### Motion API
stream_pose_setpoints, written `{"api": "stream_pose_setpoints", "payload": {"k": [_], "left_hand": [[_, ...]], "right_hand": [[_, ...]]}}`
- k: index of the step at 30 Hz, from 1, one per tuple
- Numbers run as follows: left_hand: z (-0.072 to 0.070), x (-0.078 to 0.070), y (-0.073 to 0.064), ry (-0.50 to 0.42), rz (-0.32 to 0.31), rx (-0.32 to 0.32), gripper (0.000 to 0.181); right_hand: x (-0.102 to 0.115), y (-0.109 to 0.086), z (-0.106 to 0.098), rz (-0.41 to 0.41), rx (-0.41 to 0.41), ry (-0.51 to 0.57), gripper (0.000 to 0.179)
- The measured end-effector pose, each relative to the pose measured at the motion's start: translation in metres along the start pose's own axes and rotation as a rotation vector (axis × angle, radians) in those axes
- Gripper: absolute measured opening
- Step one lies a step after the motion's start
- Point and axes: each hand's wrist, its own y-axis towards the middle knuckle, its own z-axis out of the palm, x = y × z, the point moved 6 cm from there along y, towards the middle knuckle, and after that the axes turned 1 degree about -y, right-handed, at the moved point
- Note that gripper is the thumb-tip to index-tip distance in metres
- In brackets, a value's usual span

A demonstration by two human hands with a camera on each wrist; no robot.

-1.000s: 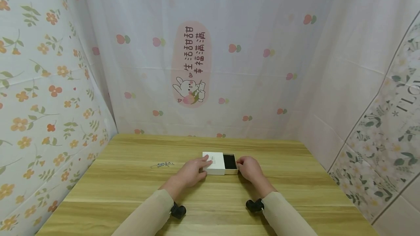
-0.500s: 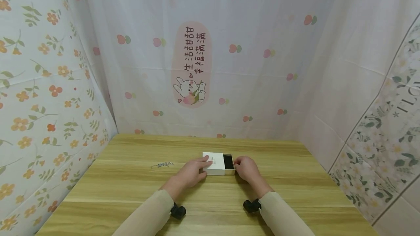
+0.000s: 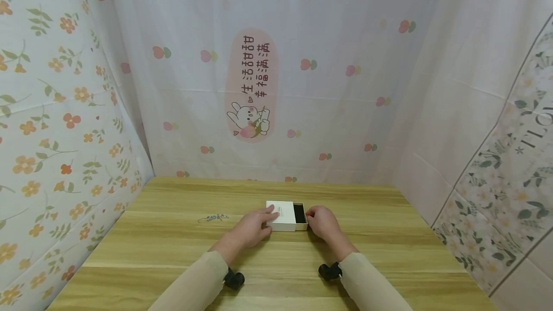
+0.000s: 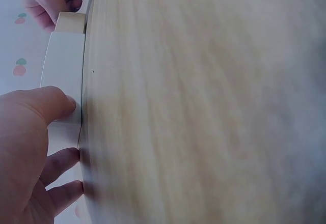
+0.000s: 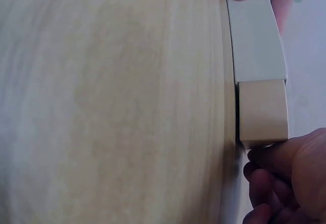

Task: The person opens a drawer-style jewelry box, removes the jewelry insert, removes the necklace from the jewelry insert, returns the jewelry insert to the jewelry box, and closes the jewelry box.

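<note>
A white cardboard drawer box point(image 3: 282, 216) lies on the table, its tan inner tray point(image 5: 263, 112) sticking out on the right. Black lining shows inside the tray. My left hand point(image 3: 252, 226) grips the white sleeve from its left end, thumb on the near side, fingers over the top and end. At the tray's outer end is my right hand point(image 3: 324, 221), fingers curled, fingertips against the end wall; the exact hold is partly hidden. Left of the box lies a thin chain-like ornament point(image 3: 213, 217), bluish and silvery, too small to make out fully.
The wood-grain table point(image 3: 259, 272) reaches back to a printed curtain point(image 3: 345, 109). Floral cloth point(image 3: 56, 133) hangs along the left side, and more patterned cloth point(image 3: 497, 181) on the right. Black wrist cameras sit at both cuffs.
My right hand has moved left, and the inner tray has slid further into the white sleeve, so less black lining shows. The left hand and the ornament have stayed put.
</note>
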Motion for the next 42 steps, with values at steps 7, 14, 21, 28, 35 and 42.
{"api": "stream_pose_setpoints", "payload": {"k": [7, 14, 21, 28, 35, 42], "left_hand": [[-0.002, -0.002, -0.001, -0.001, -0.004, -0.002, 0.051], [-0.003, -0.003, -0.001, -0.007, -0.001, -0.008, 0.052], [-0.002, -0.002, -0.001, 0.01, -0.002, -0.004, 0.052], [-0.002, -0.001, 0.0, 0.004, -0.008, 0.004, 0.052], [0.0, 0.001, 0.002, -0.005, -0.005, 0.003, 0.051], [0.003, 0.006, 0.003, -0.003, -0.021, 0.008, 0.051]], "right_hand": [[0.001, 0.0, 0.001, 0.007, 0.005, -0.014, 0.012], [0.003, 0.001, 0.004, 0.0, 0.008, -0.003, 0.015], [0.005, 0.003, 0.006, -0.01, 0.003, 0.001, 0.013], [0.009, 0.004, 0.009, -0.009, 0.003, 0.002, 0.013], [0.02, 0.003, 0.016, -0.024, 0.03, 0.018, 0.013], [0.027, 0.003, 0.016, -0.057, 0.037, -0.018, 0.012]]}}
